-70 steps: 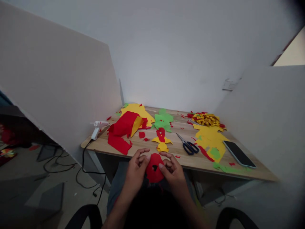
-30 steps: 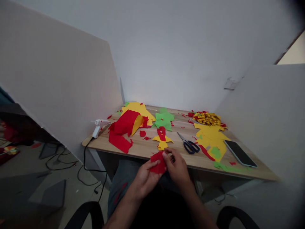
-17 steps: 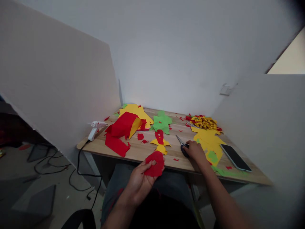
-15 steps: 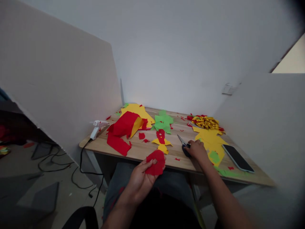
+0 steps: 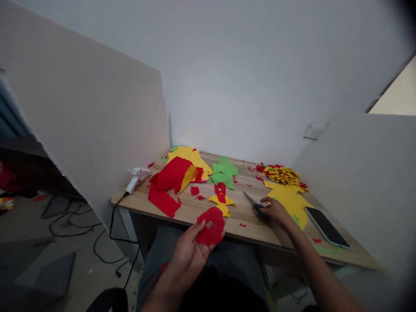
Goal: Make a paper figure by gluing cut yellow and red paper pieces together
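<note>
A rounded red felt piece (image 5: 212,236) with a small hole is pinched in my left hand (image 5: 191,249), above my lap at the table's front edge. My right hand (image 5: 276,211) has its fingers on the dark handles of a pair of scissors (image 5: 253,203). The scissors' blades point to the far left, low over the tabletop. Between the hands lie a red cut piece with holes (image 5: 220,191) and yellow cut pieces (image 5: 224,209), close together on the table.
On the wooden table (image 5: 234,223) lie a red felt sheet (image 5: 173,173), green scraps (image 5: 224,171), a yellow sheet (image 5: 287,197) and a yellow-and-red ruffled bundle (image 5: 281,174). A phone (image 5: 327,227) lies at right. A white glue gun (image 5: 134,180) with a cord stands at left.
My right hand has shifted slightly, its fingers now at the scissors' handles from the right, and the scissors have turned a little. My left hand still holds the red piece. The view has tilted slightly.
</note>
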Tool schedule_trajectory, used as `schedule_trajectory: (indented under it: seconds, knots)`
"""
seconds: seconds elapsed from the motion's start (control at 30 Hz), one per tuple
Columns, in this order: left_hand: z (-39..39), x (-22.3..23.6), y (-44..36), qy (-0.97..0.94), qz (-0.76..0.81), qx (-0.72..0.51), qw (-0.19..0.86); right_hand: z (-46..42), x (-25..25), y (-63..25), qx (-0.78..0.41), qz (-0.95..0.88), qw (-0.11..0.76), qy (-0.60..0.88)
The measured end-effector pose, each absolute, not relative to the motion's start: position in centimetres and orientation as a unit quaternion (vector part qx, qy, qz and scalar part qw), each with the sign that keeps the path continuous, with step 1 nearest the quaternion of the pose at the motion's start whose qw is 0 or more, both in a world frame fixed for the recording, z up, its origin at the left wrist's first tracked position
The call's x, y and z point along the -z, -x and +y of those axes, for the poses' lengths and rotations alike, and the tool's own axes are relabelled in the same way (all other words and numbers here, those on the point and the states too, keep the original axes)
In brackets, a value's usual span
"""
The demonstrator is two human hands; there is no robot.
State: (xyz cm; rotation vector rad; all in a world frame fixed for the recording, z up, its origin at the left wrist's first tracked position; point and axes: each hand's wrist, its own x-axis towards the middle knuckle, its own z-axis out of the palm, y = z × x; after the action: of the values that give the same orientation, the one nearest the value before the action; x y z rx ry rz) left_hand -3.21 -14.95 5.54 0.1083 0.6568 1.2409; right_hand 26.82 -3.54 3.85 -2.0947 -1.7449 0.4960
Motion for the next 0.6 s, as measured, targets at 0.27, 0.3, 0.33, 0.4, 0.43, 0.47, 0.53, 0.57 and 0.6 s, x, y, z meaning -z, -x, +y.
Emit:
schedule_trajectory:
  seconds: [0.27, 0.3, 0.33, 0.4, 0.43, 0.47, 0.53, 0.57, 0.6]
  knots:
    - [-15.3, -5.7, 3.3, -0.088, 0.298, -0.584, 0.75, -14.1, -4.5, -18.7, -0.504, -0.575, 0.482, 0.429]
    - [-15.4, -5.9, 3.4, -0.09, 0.299, -0.584, 0.749, -14.9, -4.5, -17.6, -0.502, -0.582, 0.486, 0.416]
    - [-15.6, -6.2, 3.5, -0.092, 0.299, -0.585, 0.749, -15.6, -4.5, -16.7, -0.49, -0.591, 0.481, 0.423]
    - [-15.9, -6.7, 3.7, -0.095, 0.302, -0.583, 0.748, -16.8, -4.5, -15.3, -0.437, -0.604, 0.456, 0.485]
    - [-16.0, -7.0, 3.8, -0.099, 0.304, -0.581, 0.748, -17.3, -4.5, -14.9, -0.405, -0.61, 0.439, 0.52]
    - [-16.1, -7.2, 3.9, -0.102, 0.31, -0.581, 0.745, -17.7, -4.6, -14.6, -0.374, -0.617, 0.425, 0.546]
    - [-16.3, -7.5, 3.9, -0.108, 0.322, -0.588, 0.734, -18.4, -4.8, -14.2, -0.332, -0.639, 0.407, 0.562]
    - [-16.5, -7.5, 3.9, -0.112, 0.325, -0.592, 0.729, -18.7, -4.8, -14.2, -0.321, -0.65, 0.402, 0.559]
    - [-16.6, -7.6, 3.9, -0.117, 0.325, -0.593, 0.728, -18.9, -4.9, -14.2, -0.314, -0.658, 0.4, 0.555]
